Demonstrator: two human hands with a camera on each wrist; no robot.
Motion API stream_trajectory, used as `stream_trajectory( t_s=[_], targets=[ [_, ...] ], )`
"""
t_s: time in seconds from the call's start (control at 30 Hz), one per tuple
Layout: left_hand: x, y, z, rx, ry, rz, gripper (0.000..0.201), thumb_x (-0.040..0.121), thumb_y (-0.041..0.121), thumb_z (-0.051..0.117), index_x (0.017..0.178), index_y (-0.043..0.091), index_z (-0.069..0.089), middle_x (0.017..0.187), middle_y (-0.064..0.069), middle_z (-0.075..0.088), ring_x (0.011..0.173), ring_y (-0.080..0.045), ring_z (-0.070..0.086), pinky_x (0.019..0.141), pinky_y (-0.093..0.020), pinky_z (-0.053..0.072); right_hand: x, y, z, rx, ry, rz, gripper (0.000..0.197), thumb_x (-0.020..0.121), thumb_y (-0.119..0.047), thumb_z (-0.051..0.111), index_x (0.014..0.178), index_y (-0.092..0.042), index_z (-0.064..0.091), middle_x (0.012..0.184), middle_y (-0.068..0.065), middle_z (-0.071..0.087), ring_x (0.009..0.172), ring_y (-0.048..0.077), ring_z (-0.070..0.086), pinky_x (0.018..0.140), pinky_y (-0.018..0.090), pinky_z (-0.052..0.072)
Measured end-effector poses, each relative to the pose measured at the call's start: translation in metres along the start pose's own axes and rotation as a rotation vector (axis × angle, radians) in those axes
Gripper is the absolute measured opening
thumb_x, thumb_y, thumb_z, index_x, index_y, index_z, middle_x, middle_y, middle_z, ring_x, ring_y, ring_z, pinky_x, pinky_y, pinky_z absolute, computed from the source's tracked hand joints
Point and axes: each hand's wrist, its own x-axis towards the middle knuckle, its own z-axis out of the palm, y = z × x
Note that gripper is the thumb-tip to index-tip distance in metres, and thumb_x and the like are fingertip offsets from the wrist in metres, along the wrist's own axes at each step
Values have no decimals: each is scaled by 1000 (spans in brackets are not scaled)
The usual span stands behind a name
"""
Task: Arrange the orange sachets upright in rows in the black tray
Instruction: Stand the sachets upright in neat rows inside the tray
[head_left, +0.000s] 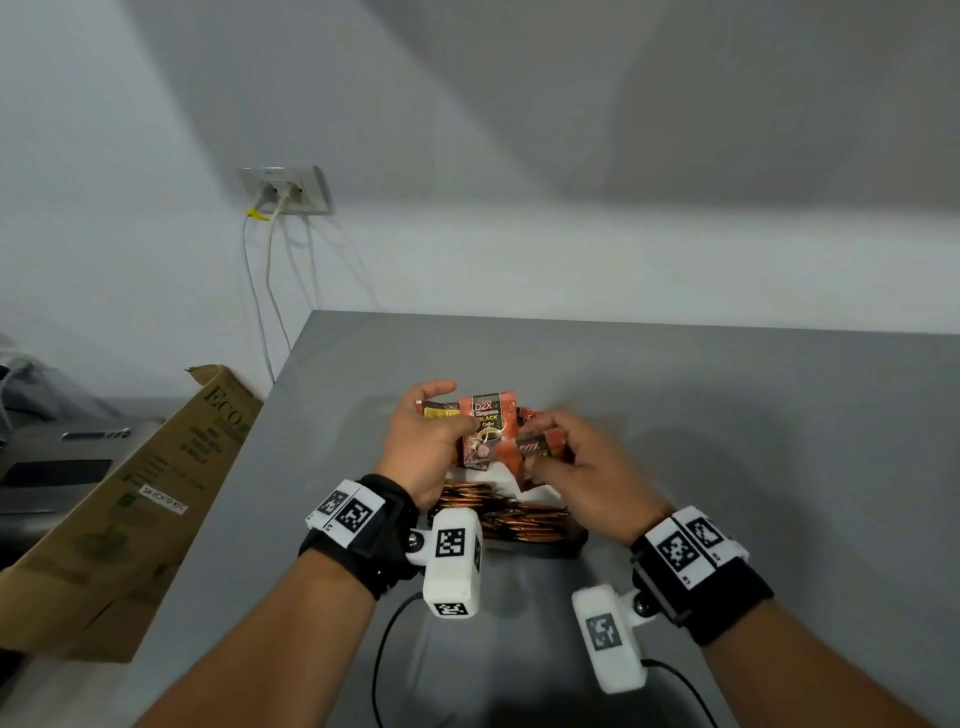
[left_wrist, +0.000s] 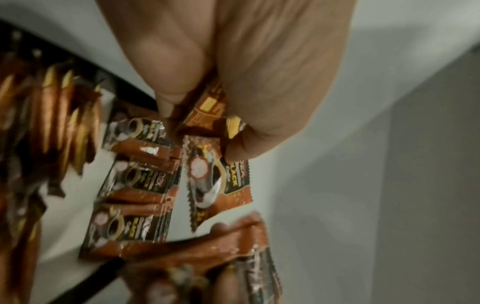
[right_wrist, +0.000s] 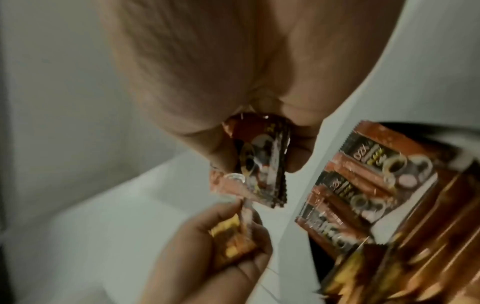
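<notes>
Grey laminate tabletop meets a pale wall where a white socket plate with two plugged-in cables sits above the surface's far left corner. Off the left edge leans a flattened brown cardboard box.

Near the front edge, partly hidden under the wrists, lies the shallow black tray. A row of orange foil coffee sachets stands on edge inside it, packed close, and more orange sachets lie flat and overlapping toward the tray's far side.

Both hands hover just above the tray's far rim, close together. The left hand has thumb and fingers curled round several held sachets: one faces up with its printed front showing upright, and the left wrist view shows another folded into the palm. The right hand pinches a small bundle of orange sachets between thumb and fingers, their serrated ends sticking out toward the left hand. Whether the two bundles touch cannot be told.
</notes>
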Motion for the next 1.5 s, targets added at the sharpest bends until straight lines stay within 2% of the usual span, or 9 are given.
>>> stream_trajectory(
  t_s=[0.17, 0.3, 0.53, 0.63, 0.73, 0.93, 1.1, 1.3, 1.5],
  targets=[
    [-1, 1, -3, 226, -17, 166, 49, 79, -7, 71, 115, 25, 60, 96, -23, 71, 75, -39, 67, 74, -53, 57, 14, 0, 0, 691, 172, 268, 23, 95, 3, 55, 109, -12, 65, 95, 8, 76, 85, 26, 68, 74, 39, 51],
    [-5, -11, 8, 214, -105, 170, 45, 79, -9, 72, 112, 20, 62, 97, -18, 71, 77, -26, 67, 74, -42, 57, 17, -3, 13, 606, 103, 239, 29, 96, 2, 54, 98, -17, 76, 100, 9, 76, 96, 23, 69, 90, 37, 51],
    [-12, -2, -1, -231, -235, -117, 34, 80, 12, 45, 110, 4, 61, 85, -8, 65, 62, -15, 54, 50, -24, 38, 17, 4, 5, 633, 194, 415, 20, 97, -7, 53, 102, -16, 70, 89, 8, 73, 79, 21, 64, 69, 33, 46],
    [-11, 3, -3, -253, -203, -130, 40, 64, 0, 36, 94, 1, 63, 73, -4, 64, 56, -13, 48, 48, -25, 36, 15, 5, -3, 702, 195, 427, 24, 95, 0, 48, 100, -12, 68, 89, 11, 72, 78, 22, 62, 66, 34, 45],
    [-10, 3, -3, -188, -172, -114, 34, 80, -20, 37, 82, 6, 58, 67, -6, 64, 56, -17, 54, 55, -30, 46, 12, 3, -4, 710, 199, 404, 28, 93, 4, 45, 99, -10, 68, 82, 7, 71, 66, 15, 63, 58, 28, 44],
    [-13, 3, -5, -458, -247, -181, 16, 69, 8, 49, 81, 2, 57, 76, -15, 64, 80, -34, 60, 78, -45, 50, 8, 6, -2, 793, 217, 365, 30, 90, 8, 42, 100, -5, 67, 78, 8, 69, 60, 14, 62, 51, 24, 43],
    [-11, -8, -3, -462, -221, -139, 29, 74, -16, 32, 82, 4, 51, 76, -15, 67, 82, -38, 64, 77, -46, 57, 5, 7, 1, 861, 212, 350, 33, 89, 10, 41, 112, -2, 63, 82, 10, 66, 61, 15, 60, 49, 23, 44],
    [-6, -18, -3, -246, -141, -51, 22, 87, -14, 58, 83, 8, 55, 86, -17, 67, 70, -25, 68, 68, -38, 56, 5, 7, 1, 828, 167, 256, 32, 87, 12, 57, 115, -2, 65, 102, 17, 74, 91, 27, 69, 74, 33, 56],
    [-14, -15, 8, -319, -232, -120, 21, 75, -13, 39, 82, 2, 52, 79, -18, 59, 66, -24, 59, 56, -33, 57, 8, 0, -1, 267, 147, 127, 54, 79, 7, 76, 124, -17, 62, 108, 1, 73, 97, 13, 71, 87, 32, 58]
  ],
)
